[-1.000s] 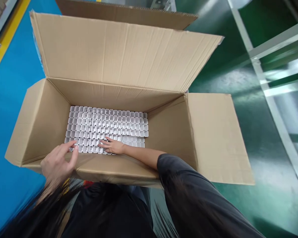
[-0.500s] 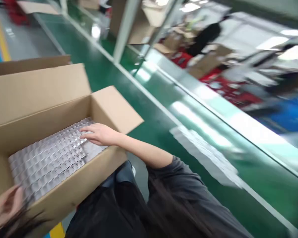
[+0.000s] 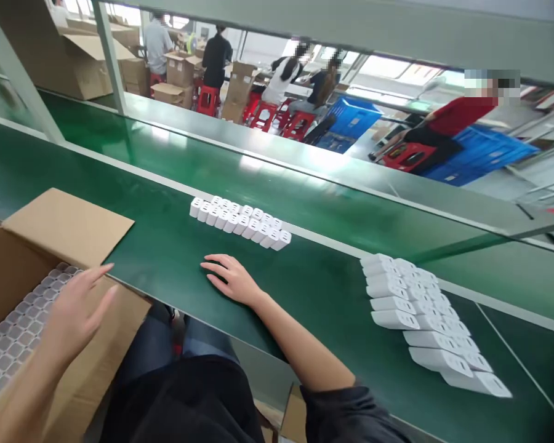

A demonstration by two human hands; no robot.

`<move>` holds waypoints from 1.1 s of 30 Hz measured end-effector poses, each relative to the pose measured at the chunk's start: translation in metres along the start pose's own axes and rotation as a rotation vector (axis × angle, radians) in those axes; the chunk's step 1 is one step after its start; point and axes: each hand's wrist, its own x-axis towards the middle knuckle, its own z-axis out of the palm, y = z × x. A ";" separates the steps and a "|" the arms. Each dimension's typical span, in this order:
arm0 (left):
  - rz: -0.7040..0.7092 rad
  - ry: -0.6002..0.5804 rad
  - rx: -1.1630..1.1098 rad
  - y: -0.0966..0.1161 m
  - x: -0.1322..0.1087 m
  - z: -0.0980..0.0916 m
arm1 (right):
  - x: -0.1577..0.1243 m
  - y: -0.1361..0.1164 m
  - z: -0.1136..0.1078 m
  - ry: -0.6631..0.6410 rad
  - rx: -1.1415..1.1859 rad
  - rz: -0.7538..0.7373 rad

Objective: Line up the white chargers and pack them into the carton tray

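Observation:
My left hand (image 3: 76,311) is over the near side of an open cardboard box (image 3: 106,344), fingers and thumb apart and nothing in them. Inside the box lie rows of pale, rounded-square pieces (image 3: 21,332), partly covered by my hand and forearm. My right hand (image 3: 231,278) is low over the green work surface (image 3: 166,264), palm down, fingers spread and empty; whether it touches the surface I cannot tell. Just beyond it, white charger blocks (image 3: 240,223) with dark slots in their ends stand in two rows. More white charger blocks (image 3: 425,314) are grouped farther right.
A box flap (image 3: 69,221) overlaps the green surface at left. A pale rail (image 3: 323,241) runs behind the blocks, and a post (image 3: 108,58) rises at the far left. Several people sit or stand beyond, among red stools (image 3: 207,100) and blue crates (image 3: 351,120).
My view has swung right and levelled. My right hand has left the box's inside and is now over the green surface. My left hand has risen at the box's near side.

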 end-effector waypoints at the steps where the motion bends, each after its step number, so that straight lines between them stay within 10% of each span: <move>1: 0.073 -0.053 -0.074 0.023 0.026 0.021 | -0.001 0.000 0.000 0.013 0.042 0.000; 5: 0.296 -0.201 -0.235 0.088 0.142 0.110 | -0.003 -0.001 0.001 0.056 0.159 0.013; 11: 0.242 -0.525 -0.400 0.084 0.234 0.165 | -0.005 0.002 0.003 0.146 0.262 0.075; 15: 0.242 -0.681 -0.482 0.070 0.249 0.172 | -0.003 0.003 0.001 0.152 0.280 0.084; 26: 0.262 -0.570 -0.592 0.065 0.242 0.196 | -0.004 0.005 0.000 0.167 0.338 0.147; 33: 0.304 -0.519 -0.563 0.070 0.239 0.195 | -0.012 0.026 -0.045 0.523 0.052 0.396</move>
